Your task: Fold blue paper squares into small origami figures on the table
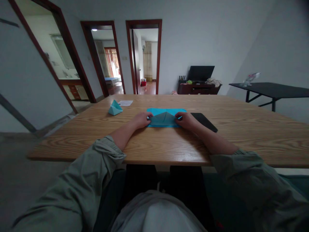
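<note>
A folded blue paper (163,120) lies over the middle of the wooden table, its near layer raised to a low peak with a crease down the centre. My left hand (142,120) grips its left edge, fingers closed. At the right edge, my right hand (184,120) pinches the paper between thumb and fingers. Brighter blue paper shows behind the peak and along the near edge. Farther left on the table stands a small folded light-blue paper shape (115,108).
A black flat object (204,121) lies just right of my right hand, partly under the forearm. A white paper slip (125,103) is behind the folded shape. The wooden table's (166,153) near edge runs before my lap. A black table (275,89) stands at the right.
</note>
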### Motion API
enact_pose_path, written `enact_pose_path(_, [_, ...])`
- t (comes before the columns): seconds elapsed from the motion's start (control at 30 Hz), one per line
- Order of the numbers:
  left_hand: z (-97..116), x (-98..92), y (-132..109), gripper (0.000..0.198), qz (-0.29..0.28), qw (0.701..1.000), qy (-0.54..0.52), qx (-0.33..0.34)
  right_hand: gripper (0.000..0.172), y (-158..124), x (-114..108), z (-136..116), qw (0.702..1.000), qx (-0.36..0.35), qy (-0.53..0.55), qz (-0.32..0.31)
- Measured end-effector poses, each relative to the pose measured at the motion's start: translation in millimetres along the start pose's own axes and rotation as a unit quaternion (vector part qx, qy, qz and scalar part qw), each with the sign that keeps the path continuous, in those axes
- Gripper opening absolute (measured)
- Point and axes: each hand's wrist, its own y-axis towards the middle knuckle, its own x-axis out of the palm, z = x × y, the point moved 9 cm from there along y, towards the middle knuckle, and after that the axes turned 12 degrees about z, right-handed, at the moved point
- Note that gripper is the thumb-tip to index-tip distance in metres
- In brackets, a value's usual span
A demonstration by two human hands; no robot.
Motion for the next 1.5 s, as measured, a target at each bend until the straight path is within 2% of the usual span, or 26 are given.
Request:
enact_pose_path(0.23, [2, 0.0, -3, 0.029, -0.016, 1.000, 0.009, 0.017, 0.022, -3, -1, -8, 0.999, -0.007, -0.003, -0.040])
enact_pose_path(0.37, [-1, 4.5, -3, 0.028, -0.055, 0.998, 0.009, 0.012, 0.028, -5, 4, -9, 0.995, 0.011, 0.002, -0.095])
enact_pose_path(0.43, [-5, 8.3, -3, 0.027, -0.074, 0.997, 0.014, 0.001, 0.030, -6, 7, -7, 0.995, 0.014, -0.015, -0.101])
enact_pose_path(0.5, [-7, 8.4, -2, 0.028, -0.064, 0.998, 0.014, 0.002, 0.025, -5, 8, -7, 0.995, -0.010, -0.041, -0.088])
enact_pose_path(0.57, [-8, 2.8, 0, 0.037, -0.018, 1.000, 0.015, 0.009, 0.023, -4, 5, -8, 0.995, -0.045, -0.067, -0.052])
enact_pose_path(0.6, [-8, -0.3, 1, 0.047, 0.006, 1.000, 0.017, 0.012, 0.030, -3, 2, -8, 0.995, -0.059, -0.079, -0.028])
enact_pose_path(0.67, [-10, -3.3, 2, 0.068, 0.033, 0.999, 0.015, 0.014, 0.054, -1, -4, -8, 0.992, -0.077, -0.101, 0.016])
enact_pose_path(0.73, [-12, -0.2, 1, 0.078, 0.022, 1.000, 0.003, 0.010, 0.071, 0, -5, -9, 0.989, -0.090, -0.114, 0.029])
enact_pose_path(0.8, [-15, 3.9, 1, 0.080, 0.002, 1.000, -0.011, -0.001, 0.076, 0, -2, -9, 0.989, -0.093, -0.113, 0.011])
enact_pose_path(0.9, [-15, 6.7, 1, 0.073, -0.011, 1.000, -0.016, -0.004, 0.069, -1, 1, -11, 0.990, -0.092, -0.102, -0.013])
enact_pose_path(1.03, [-11, 9.9, 1, 0.045, -0.031, 0.999, -0.005, 0.026, 0.057, -3, -2, -18, 0.990, -0.105, -0.090, -0.024])
enact_pose_path(1.17, [-4, 14.1, -2, 0.029, -0.061, 0.997, -0.003, 0.055, 0.030, -7, 2, -26, 0.988, -0.122, -0.060, -0.069])
enact_pose_path(1.27, [-3, 15.3, -3, 0.031, -0.073, 0.996, -0.005, 0.045, 0.032, -6, 7, -22, 0.988, -0.108, -0.058, -0.089])
enact_pose_path(1.4, [-4, 13.9, -1, 0.033, -0.072, 0.997, -0.005, 0.021, 0.024, -5, 13, -12, 0.989, -0.088, -0.078, -0.087])
enact_pose_path(1.5, [-8, 14.2, 0, 0.040, -0.075, 0.997, -0.013, -0.005, 0.032, -4, 14, -5, 0.993, -0.064, -0.056, -0.082])
